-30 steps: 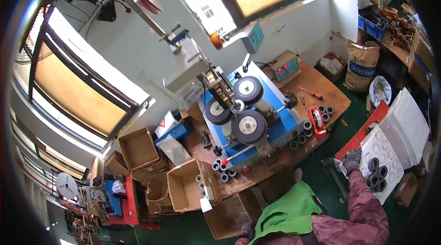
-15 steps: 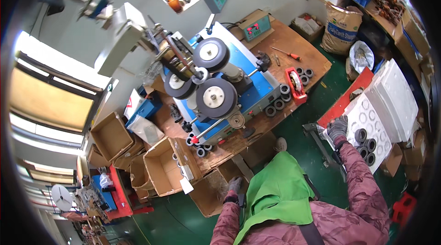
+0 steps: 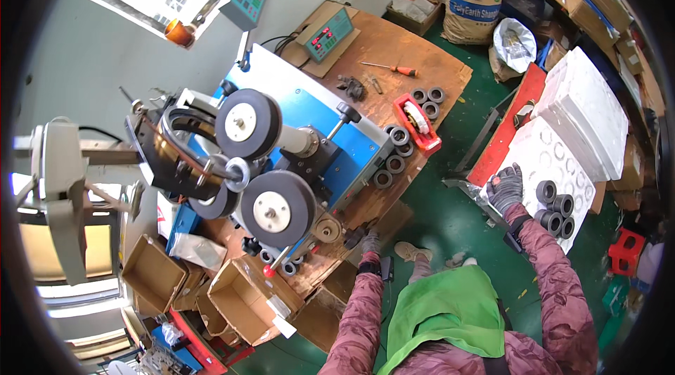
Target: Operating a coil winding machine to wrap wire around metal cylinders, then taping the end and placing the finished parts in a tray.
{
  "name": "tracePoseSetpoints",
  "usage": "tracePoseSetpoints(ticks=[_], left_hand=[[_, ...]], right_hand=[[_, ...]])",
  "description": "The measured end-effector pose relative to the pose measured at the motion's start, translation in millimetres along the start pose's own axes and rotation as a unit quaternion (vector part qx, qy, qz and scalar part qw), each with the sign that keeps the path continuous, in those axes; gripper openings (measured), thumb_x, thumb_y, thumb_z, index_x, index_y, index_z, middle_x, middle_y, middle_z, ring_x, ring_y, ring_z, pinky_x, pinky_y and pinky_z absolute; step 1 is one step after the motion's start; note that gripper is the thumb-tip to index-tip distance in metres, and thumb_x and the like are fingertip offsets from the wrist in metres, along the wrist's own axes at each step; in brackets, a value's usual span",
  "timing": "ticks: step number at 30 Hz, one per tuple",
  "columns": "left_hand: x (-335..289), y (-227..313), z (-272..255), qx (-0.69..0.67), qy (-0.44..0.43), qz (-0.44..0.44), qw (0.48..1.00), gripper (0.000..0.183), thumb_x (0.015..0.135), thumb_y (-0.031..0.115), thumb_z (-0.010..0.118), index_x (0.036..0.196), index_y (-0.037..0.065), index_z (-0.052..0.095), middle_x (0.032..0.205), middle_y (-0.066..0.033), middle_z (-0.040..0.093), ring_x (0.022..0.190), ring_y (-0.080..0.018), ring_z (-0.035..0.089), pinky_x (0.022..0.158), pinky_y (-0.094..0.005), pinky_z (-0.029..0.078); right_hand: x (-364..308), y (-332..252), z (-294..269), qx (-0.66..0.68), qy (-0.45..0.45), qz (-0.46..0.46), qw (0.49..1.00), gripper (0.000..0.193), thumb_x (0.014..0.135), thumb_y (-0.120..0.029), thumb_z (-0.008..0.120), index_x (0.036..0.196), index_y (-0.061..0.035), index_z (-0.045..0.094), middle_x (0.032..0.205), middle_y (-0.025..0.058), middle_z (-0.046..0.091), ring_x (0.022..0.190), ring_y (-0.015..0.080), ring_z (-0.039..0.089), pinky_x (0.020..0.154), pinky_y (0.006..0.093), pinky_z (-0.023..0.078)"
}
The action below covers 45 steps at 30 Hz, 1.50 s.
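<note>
My right hand [image 3: 505,190], in a grey glove, lies with its fingers stretched out at the near left edge of a white foam sheet [image 3: 567,189]. Beside it on the sheet stand several dark grey rings [image 3: 555,210]. My left hand [image 3: 370,241], also gloved, is at the front edge of the wooden bench [image 3: 318,269], close to a dark knob [image 3: 354,236]. Its fingers are too small and partly hidden to read. Above it on the bench stands a blue winding machine [image 3: 299,101] with large black rollers [image 3: 277,209].
More grey rings [image 3: 383,178] line the bench's front edge near a red tape dispenser [image 3: 426,137]. A screwdriver [image 3: 401,70] and a control box [image 3: 329,34] lie farther back. Open cardboard boxes [image 3: 239,305] stand at lower left. Foam sheets [image 3: 583,115] are stacked at right.
The view has turned, so the machine appears larger and farther left. My left hand has moved up from beside the cardboard box to the bench edge. My right hand remains at the foam sheet.
</note>
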<state>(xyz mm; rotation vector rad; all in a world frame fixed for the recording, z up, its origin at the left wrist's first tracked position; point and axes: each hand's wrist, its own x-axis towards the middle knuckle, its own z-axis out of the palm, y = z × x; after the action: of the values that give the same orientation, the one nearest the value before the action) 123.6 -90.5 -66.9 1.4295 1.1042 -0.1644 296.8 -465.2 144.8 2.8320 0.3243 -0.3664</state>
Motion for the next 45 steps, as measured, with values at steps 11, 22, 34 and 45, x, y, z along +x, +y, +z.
tracePoseSetpoints(ticks=[11, 22, 34, 45], left_hand=[[-14.2, 90.9, 58.4, 0.459, 0.056, 0.339, 0.819, 0.029, 0.077, 0.019, 0.052, 0.106, 0.014, 0.053, 0.100, -0.0200, 0.054, 0.088, -0.0374, 0.053, 0.078, -0.0466, 0.042], [-18.1, 64.9, 53.9, 0.395, -0.025, 0.310, 0.864, 0.033, 0.069, 0.010, 0.055, 0.101, 0.011, 0.057, 0.093, -0.0197, 0.056, 0.084, -0.0370, 0.055, 0.072, -0.0462, 0.044], [-111.7, -57.5, -129.8, 0.403, -0.056, 0.128, 0.904, 0.031, 0.072, 0.026, 0.061, 0.096, 0.007, 0.064, 0.095, -0.0097, 0.064, 0.086, -0.0222, 0.061, 0.074, -0.0341, 0.047], [-163.2, -37.0, -104.0, -0.198, 0.153, -0.144, 0.957, 0.022, 0.075, 0.013, 0.057, 0.096, 0.007, 0.061, 0.082, -0.0106, 0.062, 0.067, -0.0247, 0.062, 0.055, -0.0332, 0.050]], right_hand=[[-3.5, 5.9, 7.8, -0.001, 0.007, 0.005, 1.000, 0.032, 0.076, -0.035, 0.048, 0.084, -0.0075, 0.062, 0.086, 0.0092, 0.059, 0.095, 0.0225, 0.050, 0.104, 0.0443, 0.018], [-6.6, 19.4, 14.8, -0.009, -0.004, 0.027, 1.000, 0.032, 0.077, -0.036, 0.045, 0.084, -0.0106, 0.063, 0.088, 0.0056, 0.059, 0.097, 0.0206, 0.049, 0.104, 0.0438, 0.017], [-3.9, 10.2, 21.5, 0.025, 0.041, -0.016, 0.999, 0.028, 0.070, -0.037, 0.049, 0.076, -0.0146, 0.065, 0.087, 0.0058, 0.061, 0.097, 0.0233, 0.048, 0.097, 0.0449, 0.022], [-6.8, 8.4, -10.5, -0.007, -0.119, -0.016, 0.993, 0.037, 0.075, -0.042, 0.045, 0.096, -0.0174, 0.064, 0.105, 0.0037, 0.059, 0.113, 0.0215, 0.042, 0.103, 0.0431, 0.015]])
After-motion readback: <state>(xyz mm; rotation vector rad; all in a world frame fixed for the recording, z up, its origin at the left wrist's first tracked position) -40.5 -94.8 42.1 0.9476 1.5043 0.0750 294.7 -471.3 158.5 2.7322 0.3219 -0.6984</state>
